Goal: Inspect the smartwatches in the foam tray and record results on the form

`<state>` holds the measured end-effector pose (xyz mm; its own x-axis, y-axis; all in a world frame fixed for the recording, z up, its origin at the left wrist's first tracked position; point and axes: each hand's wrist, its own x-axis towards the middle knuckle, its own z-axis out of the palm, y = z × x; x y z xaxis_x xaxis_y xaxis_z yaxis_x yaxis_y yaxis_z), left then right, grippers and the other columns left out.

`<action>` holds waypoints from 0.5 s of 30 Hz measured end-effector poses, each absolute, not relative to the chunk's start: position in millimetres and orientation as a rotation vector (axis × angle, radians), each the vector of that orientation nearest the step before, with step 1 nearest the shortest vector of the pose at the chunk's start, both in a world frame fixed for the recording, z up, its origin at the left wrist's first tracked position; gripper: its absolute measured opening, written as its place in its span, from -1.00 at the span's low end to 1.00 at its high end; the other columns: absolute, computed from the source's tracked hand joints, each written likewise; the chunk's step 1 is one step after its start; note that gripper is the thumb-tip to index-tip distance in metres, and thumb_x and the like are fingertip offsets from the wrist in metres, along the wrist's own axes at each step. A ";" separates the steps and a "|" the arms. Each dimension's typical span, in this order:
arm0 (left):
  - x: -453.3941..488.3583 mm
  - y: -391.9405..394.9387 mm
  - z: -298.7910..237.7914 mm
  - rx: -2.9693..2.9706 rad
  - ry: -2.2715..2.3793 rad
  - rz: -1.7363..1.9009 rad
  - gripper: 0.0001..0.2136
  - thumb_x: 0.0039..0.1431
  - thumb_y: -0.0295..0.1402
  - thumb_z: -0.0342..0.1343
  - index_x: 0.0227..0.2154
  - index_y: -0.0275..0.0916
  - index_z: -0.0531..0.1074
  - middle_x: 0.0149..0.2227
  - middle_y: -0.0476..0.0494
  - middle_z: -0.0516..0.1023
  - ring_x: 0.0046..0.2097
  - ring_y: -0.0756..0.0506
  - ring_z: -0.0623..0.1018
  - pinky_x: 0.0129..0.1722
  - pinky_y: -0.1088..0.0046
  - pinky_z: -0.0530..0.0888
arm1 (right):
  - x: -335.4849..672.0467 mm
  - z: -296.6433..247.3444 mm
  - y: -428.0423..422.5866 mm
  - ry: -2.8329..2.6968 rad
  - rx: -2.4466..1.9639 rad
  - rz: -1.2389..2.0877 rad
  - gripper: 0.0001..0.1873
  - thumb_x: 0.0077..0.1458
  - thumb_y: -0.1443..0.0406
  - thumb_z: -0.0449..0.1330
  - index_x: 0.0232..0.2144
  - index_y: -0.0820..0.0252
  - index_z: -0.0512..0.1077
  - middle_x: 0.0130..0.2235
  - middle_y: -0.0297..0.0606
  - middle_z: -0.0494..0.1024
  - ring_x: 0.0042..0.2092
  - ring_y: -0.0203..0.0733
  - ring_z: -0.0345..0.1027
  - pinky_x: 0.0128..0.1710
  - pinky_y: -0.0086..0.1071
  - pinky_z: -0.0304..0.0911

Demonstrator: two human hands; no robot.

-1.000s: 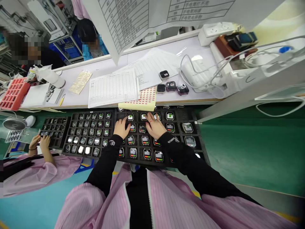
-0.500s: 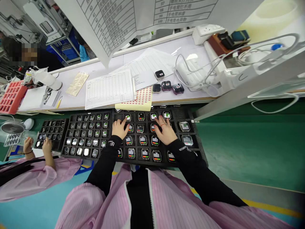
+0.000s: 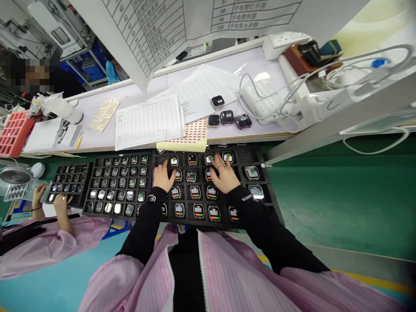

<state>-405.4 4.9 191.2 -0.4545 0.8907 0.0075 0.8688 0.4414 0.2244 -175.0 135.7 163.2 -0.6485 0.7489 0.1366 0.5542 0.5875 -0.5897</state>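
A black compartment tray (image 3: 272, 203) holds several smartwatches with lit screens, faces up. Over its left columns lies my left hand (image 3: 163, 177), fingers apart; the index finger points up beside a watch (image 3: 174, 160) and the thumb is by the watch (image 3: 178, 175) below it. My right hand (image 3: 225, 177) is spread over the right-middle columns. Its fingertips are at a watch (image 3: 228, 157) in the upper row and partly cover another watch (image 3: 209, 159) to its left. Neither hand holds anything. Whether the fingertips press the screens I cannot tell.
A second watch tray (image 3: 120, 182) adjoins on the left. Beyond it, a co-worker's hands (image 3: 60, 204) are over another tray. On the bench lie paper forms (image 3: 149, 123), a yellow sticker sheet (image 3: 195, 136), several loose watches (image 3: 226, 116) and a white charger with cables (image 3: 264, 102).
My left index finger has moved off the upper-left watch screen to its left. My right hand has shifted slightly left. The co-worker's nearer hand has moved a little.
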 end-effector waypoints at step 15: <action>-403.7 5.1 194.3 1.626 2.572 0.321 -0.46 0.31 -0.11 -0.07 0.29 -0.18 0.18 -0.14 -0.29 0.39 -0.05 -0.28 0.36 0.07 0.14 0.33 | -165.6 159.6 142.2 -2.447 -1.154 0.554 -0.42 0.21 0.31 -0.07 0.20 0.57 0.27 0.22 0.19 0.32 0.33 0.16 0.06 0.34 0.20 -0.14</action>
<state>-403.7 5.1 194.3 -0.4329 0.9004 0.0427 0.8833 0.4142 0.2195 -165.6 142.2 159.6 -0.5920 0.7884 0.1671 0.6395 0.5857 -0.4979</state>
